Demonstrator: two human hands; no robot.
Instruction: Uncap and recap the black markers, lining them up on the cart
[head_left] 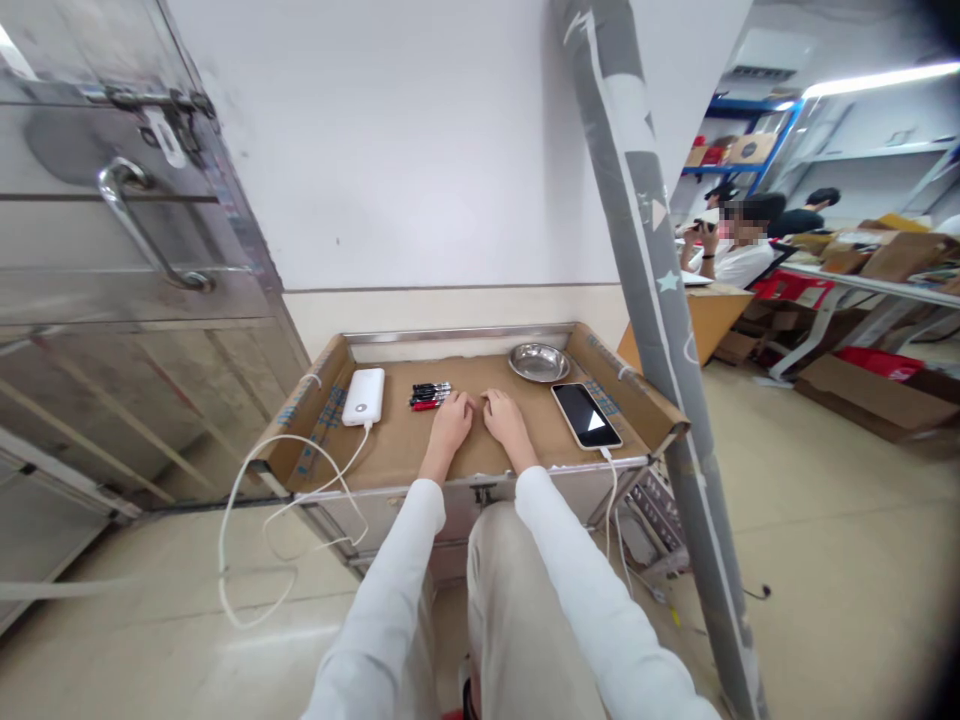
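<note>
My left hand (452,420) rests on the cardboard-lined top of a small cart (405,455), its fingers curled in. Just to its left lie several pens (430,393), black ones behind and red ones nearer me. Beside it my right hand (505,418) also rests on the cardboard with fingers curled; a small gap parts the two hands. Nothing shows in either hand. Right of my right hand lies a smartphone (587,416) with a white cable plugged in. Behind the phone sits a round steel dish (538,362). A white power bank (364,397) lies at the left.
Raised cardboard-covered sides (630,385) edge the cart. The power bank's white cable (225,540) loops over the left side. A tall grey patterned roll (660,270) leans at the right. A metal door (127,230) stands left. People (739,245) sit at tables in the right background.
</note>
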